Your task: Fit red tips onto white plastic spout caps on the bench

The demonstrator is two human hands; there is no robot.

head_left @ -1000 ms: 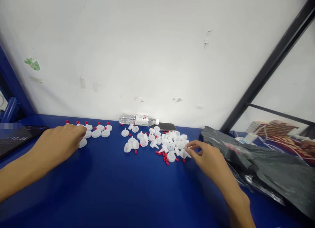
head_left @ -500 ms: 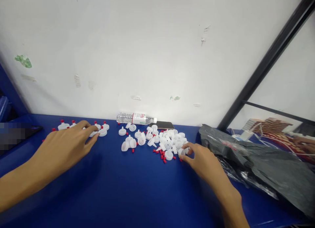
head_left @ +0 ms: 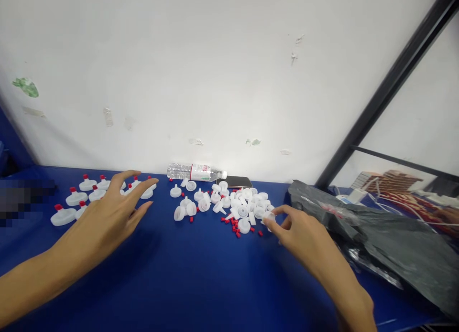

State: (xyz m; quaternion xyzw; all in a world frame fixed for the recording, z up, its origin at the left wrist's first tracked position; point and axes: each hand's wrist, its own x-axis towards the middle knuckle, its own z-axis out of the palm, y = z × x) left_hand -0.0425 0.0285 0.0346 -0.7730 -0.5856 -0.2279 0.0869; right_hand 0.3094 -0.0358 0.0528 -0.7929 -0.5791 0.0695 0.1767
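Over the blue tabletop (head_left: 201, 279) we have our left hand (head_left: 114, 208) with fingers spread and our right hand (head_left: 301, 229) with fingers pinched, red-capped lids (head_left: 76, 198) beside and beyond the left, loose white lids (head_left: 243, 211) heaped by the right, one lid (head_left: 268, 216) in its grip, and tiny red caps (head_left: 234, 224) scattered nearby.

Blue table (head_left: 201, 274), white caps (head_left: 244, 225), red tips (head_left: 260, 233)

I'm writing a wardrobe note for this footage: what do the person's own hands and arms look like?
The left hand and right hand are ungloved, with slim fingers. No rings, watch or sleeves show on the visible parts.
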